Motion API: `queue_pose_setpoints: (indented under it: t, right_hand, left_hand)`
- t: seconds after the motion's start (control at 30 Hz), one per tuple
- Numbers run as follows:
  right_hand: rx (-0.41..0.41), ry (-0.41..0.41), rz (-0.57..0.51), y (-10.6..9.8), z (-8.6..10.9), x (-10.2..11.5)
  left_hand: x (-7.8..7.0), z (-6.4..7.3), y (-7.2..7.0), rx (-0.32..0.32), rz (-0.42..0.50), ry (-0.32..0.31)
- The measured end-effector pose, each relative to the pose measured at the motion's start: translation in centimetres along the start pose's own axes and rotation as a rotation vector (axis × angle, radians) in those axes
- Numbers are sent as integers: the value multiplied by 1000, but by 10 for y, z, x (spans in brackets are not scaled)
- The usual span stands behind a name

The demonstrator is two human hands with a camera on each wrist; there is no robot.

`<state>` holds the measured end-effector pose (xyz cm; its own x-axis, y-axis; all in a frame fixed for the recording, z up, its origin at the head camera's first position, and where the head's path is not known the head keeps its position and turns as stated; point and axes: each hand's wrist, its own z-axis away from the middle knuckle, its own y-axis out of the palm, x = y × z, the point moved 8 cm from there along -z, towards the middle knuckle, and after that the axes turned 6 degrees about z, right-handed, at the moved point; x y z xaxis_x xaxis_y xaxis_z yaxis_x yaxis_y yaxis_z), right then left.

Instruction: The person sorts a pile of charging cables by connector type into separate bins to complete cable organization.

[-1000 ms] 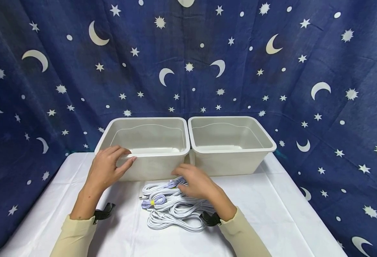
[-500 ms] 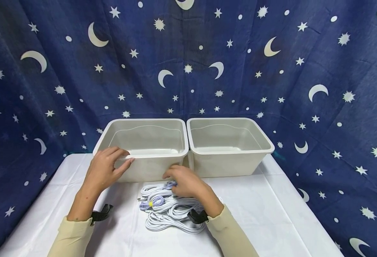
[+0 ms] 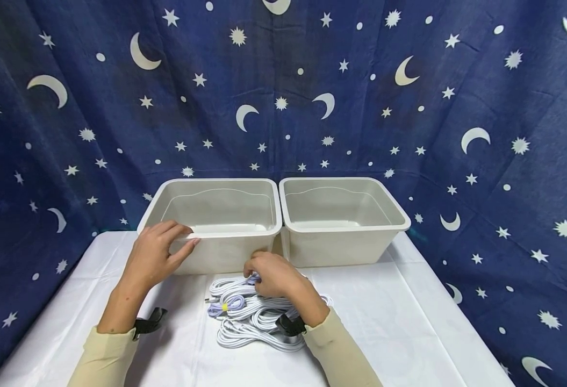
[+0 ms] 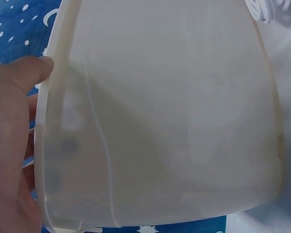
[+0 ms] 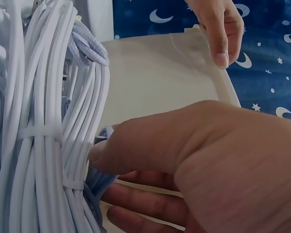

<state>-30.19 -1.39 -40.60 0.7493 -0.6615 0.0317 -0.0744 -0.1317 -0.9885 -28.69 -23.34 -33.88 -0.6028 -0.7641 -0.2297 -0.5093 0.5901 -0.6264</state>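
Note:
Two pale grey plastic bins stand side by side at the back of the table. My left hand (image 3: 155,255) holds the front rim of the left bin (image 3: 220,257), fingers over the edge and thumb outside. A heap of coiled white cables (image 3: 259,309) lies in front of it. At the far end of this heap, my right hand (image 3: 275,275) has its thumb and fingers around a lavender cable (image 5: 101,187), partly hidden by the thumb. Another lavender cable bundle (image 3: 235,304) with a yellow tie rests on the heap's left side.
The right bin (image 3: 341,248) stands against its neighbour with a narrow gap below the rims. A white cloth (image 3: 389,333) covers the table. Behind and beside it hangs a dark blue curtain (image 3: 206,118) with moons and stars.
My right hand has moved left and closed around the lavender cable at the heap's far end. The left hand has stayed on the bin's rim.

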Motion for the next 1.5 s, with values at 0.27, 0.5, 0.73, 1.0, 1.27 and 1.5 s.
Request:
queue_pose_setpoints:
  t: [0.27,0.5,0.73,1.0,1.27,1.5]
  right_hand:
    - [-78,-20,-3,-9,2,1]
    - [-141,-63,-104,-21,6,0]
    - [-171,-92,-168,-34,11,0]
    - [-212,-117,-201,-53,20,3]
    - [-332,-187,-277,-77,29,8]
    - [-494,-280,-385,-95,36,9]
  left_hand:
    - [0,0,0,11,-1,-6]
    - [-1,-1,-1,8,2,-6]
    - [-1,0,0,7,-11,-9]
    - [-1,0,1,20,-20,-16]
    - [1,0,2,35,-27,-17]
    - [0,0,3,42,-27,-2]
